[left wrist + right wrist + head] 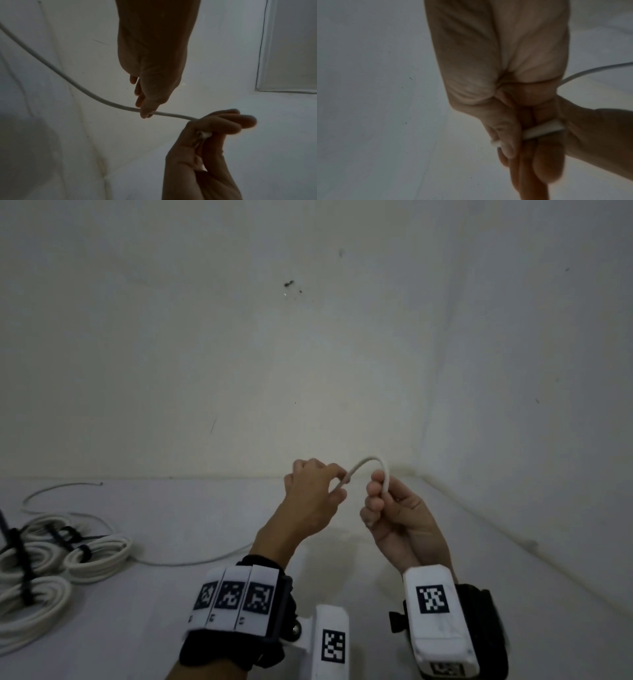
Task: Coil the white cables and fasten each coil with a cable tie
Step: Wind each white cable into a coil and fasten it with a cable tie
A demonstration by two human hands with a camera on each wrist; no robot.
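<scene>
Both hands are closed on one white cable [368, 463], the left hand [313, 494] pinching it, the right hand [394, 508] gripping its end, raised above the desk [205, 515]; light and springy, it is judged best gripped near the end.

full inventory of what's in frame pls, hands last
white cable: 1, white, arched between both hands, rest trailing left across the floor
coiled cables: several, exact count unclear, white, bundled on the floor at far left
cable ties: several, black, cinched round those coils
loose wire: 1, pale, curving on the floor behind the coils
wall: off-white, small dark marks
wrist camera rigs: 2, white with black-and-white markers
left hand: pinches the cable
right hand: grips the cable's end
</scene>
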